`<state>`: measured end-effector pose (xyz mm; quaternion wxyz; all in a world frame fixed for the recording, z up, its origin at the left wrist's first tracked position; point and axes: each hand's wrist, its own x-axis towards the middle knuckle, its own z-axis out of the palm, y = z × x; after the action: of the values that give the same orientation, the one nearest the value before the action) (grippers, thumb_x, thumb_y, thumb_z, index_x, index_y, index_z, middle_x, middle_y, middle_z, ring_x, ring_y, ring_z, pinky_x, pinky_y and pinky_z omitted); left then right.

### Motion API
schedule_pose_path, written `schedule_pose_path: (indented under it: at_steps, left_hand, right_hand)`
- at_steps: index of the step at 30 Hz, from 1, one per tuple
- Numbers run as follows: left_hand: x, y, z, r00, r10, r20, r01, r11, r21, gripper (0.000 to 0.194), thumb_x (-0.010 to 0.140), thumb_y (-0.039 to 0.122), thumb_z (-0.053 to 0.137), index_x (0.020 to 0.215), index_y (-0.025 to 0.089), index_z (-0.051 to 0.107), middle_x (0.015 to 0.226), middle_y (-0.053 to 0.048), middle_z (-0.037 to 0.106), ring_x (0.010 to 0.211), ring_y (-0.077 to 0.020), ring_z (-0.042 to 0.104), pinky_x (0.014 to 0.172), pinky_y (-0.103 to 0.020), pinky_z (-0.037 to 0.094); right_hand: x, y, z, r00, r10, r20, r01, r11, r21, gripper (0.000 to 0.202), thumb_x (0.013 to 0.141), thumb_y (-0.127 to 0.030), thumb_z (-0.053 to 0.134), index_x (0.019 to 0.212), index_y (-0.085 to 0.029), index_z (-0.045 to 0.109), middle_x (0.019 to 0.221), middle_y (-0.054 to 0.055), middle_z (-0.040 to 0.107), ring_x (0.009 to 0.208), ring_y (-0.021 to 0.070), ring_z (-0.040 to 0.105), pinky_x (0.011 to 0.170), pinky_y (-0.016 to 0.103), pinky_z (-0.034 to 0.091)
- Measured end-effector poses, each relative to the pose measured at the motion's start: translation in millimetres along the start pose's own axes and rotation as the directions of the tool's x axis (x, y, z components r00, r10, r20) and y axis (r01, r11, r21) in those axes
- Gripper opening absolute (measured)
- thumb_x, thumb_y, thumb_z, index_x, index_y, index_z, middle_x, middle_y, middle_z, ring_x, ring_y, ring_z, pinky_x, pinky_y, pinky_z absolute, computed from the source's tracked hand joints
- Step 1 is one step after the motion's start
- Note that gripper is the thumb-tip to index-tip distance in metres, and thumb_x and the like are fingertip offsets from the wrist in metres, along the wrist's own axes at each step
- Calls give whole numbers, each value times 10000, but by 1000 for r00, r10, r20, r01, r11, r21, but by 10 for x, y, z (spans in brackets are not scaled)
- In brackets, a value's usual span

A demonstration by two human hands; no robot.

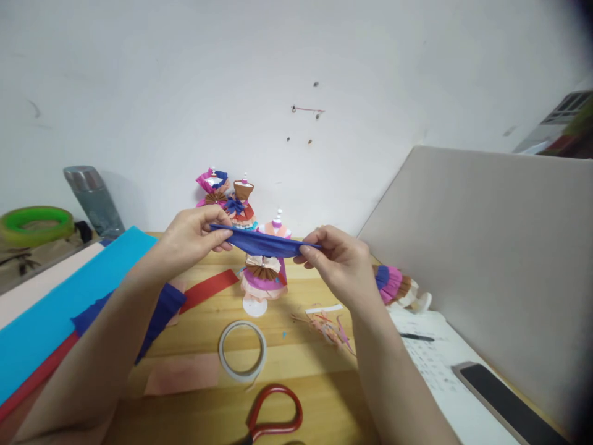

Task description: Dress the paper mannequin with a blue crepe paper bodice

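A narrow strip of dark blue paper (pixel 266 243) is stretched level between my hands. My left hand (pixel 197 233) pinches its left end, and my right hand (pixel 336 256) pinches the other end. Behind and below the strip stands a small dress form (pixel 264 285) in a pink and purple paper dress with a brown fan-shaped bow; the strip hides part of its upper body. Farther back are two more dressed forms, one with magenta and blue paper (pixel 214 182), the other with a brown top (pixel 244 191).
Red-handled scissors (pixel 277 428), a tape roll (pixel 223 352), a red strip (pixel 210 290) and paper scraps (pixel 327 327) lie on the table. Coloured sheets (pixel 74 300) and a bottle (pixel 95 201) are at left. A phone (pixel 504 402), a notebook (pixel 435 364) and a grey panel (pixel 486 247) are at right.
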<state>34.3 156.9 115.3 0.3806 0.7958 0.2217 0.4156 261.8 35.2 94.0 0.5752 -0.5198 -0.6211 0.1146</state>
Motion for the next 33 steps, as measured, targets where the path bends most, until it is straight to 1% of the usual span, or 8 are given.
schedule_pose_path:
  at_steps: [3,5,8,14,17,21,29,33]
  left_hand:
    - [8,-1,40,999,-30,-20,31,996,89,84,784,253,632,764,187,584,661,-13,680,596,-173,704,527,-232,556]
    - [2,7,51,1000,-18,-6,19,989,149,80,803,254,599,784,178,585,699,-10,671,642,-164,702,585,-240,556]
    - [-13,10,42,998,54,25,-58,972,228,86,820,252,580,802,171,600,728,-9,667,696,-153,683,637,-243,531]
    - [-14,-28,43,982,180,54,-186,900,395,114,861,241,564,856,169,652,774,-13,687,713,-139,620,641,-247,450]
    - [-17,-32,46,976,214,51,-216,891,398,121,870,231,562,885,171,665,818,-14,698,724,-130,615,647,-239,439]
    - [-26,-25,20,975,215,50,-216,885,412,108,871,236,567,883,176,657,829,-9,703,752,-134,627,656,-232,436]
    - [-12,20,-47,983,148,112,-178,925,336,73,845,216,544,801,180,589,723,24,664,690,-118,650,626,-207,457]
    - [0,-11,-22,985,123,120,-156,936,315,80,846,226,543,789,180,576,717,18,654,692,-125,653,623,-216,466]
  right_hand:
    - [4,-4,-18,1000,0,8,0,996,-84,104,830,-245,601,757,-190,550,652,14,676,600,156,681,548,256,517]
    - [2,-17,-42,1000,-9,24,13,989,-145,105,847,-240,579,763,-197,532,659,15,677,607,157,678,560,260,510]
    - [-13,-32,-93,998,-48,45,57,970,-236,92,859,-228,560,776,-204,528,662,11,675,602,149,650,565,263,484]
    - [-62,-57,-173,993,-113,17,112,936,-334,60,866,-219,566,813,-207,542,701,12,681,633,154,655,604,275,487]
    - [-82,-89,-176,991,-134,3,128,938,-322,63,865,-214,574,809,-207,548,692,8,678,627,152,660,598,268,491]
    - [-85,-97,-155,992,-127,14,126,947,-295,70,864,-211,575,799,-209,549,682,1,677,616,147,653,584,257,484]
    - [-33,-52,-84,996,-81,44,91,937,-338,79,845,-203,555,766,-202,551,653,-3,657,589,132,604,578,253,447]
    - [-17,-53,-96,998,-45,53,61,929,-366,78,839,-212,546,762,-199,555,659,3,658,594,138,601,575,259,429]
